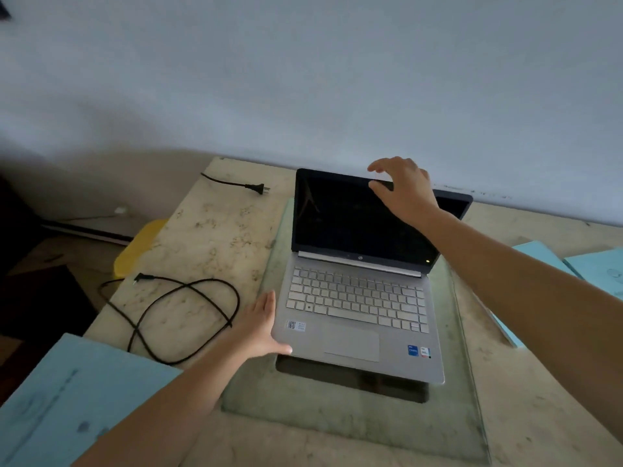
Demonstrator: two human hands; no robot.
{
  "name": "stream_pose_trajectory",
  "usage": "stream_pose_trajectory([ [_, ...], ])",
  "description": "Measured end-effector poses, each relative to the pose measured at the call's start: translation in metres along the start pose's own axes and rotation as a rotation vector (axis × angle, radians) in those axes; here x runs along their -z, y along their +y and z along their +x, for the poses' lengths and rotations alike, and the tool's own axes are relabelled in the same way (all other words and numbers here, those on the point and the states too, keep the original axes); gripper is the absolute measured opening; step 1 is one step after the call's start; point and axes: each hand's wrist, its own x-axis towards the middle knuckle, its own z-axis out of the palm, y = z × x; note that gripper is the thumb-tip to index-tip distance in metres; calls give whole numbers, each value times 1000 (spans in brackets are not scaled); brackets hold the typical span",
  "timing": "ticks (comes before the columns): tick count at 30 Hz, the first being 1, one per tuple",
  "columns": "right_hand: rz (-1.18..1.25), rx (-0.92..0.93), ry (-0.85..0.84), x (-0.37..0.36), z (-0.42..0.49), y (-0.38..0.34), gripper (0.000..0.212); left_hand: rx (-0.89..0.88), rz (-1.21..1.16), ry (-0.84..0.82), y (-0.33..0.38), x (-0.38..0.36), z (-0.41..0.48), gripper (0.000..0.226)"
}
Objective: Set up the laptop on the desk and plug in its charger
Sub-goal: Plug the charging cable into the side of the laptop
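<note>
A silver laptop (357,308) lies open on a glass sheet (354,423) on the desk (209,230), its screen (350,220) dark. My left hand (259,326) presses against the laptop's front left corner, thumb on the palm rest. My right hand (401,190) holds the top edge of the lid, thumb in front of the screen. A black charger cable (182,315) is looped on the desk left of the laptop, its small barrel connector (140,278) near the desk's left edge. The wall plug (258,188) lies at the back left, unplugged.
Light blue foam boards lie at the front left (67,399) and at the right (593,267). A yellow object (138,247) sticks out beyond the desk's left edge. The pale wall (303,79) runs right behind the desk.
</note>
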Motion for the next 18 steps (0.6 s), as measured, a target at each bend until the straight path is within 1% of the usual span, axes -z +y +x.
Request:
stream_pose_trajectory([
  [3,-14,125,66,-4,-8,-37,27,0,-170,163,-19,-8,-20,106],
  [5,39,173,24,-13,-10,-66,23,40,-254,269,-32,-10,-31,96],
  [8,159,217,-203,-42,-19,-114,15,139,-375,375,-54,-14,-58,89],
  [10,213,273,-459,-92,-29,-175,13,259,-431,444,-87,-32,-91,84],
  [12,266,329,-655,-142,-47,-221,15,354,-518,521,-111,-56,-120,80],
  [13,308,292,-686,-151,-54,-222,15,341,-538,571,-111,-57,-125,78],
  [15,341,217,-740,-168,-62,-217,18,353,-528,615,-110,-54,-131,77],
  [17,310,239,-898,-206,-76,-236,24,489,-586,640,-131,-66,-150,77],
  [18,272,219,-909,-209,-78,-231,27,498,-596,652,-131,-65,-150,77],
])
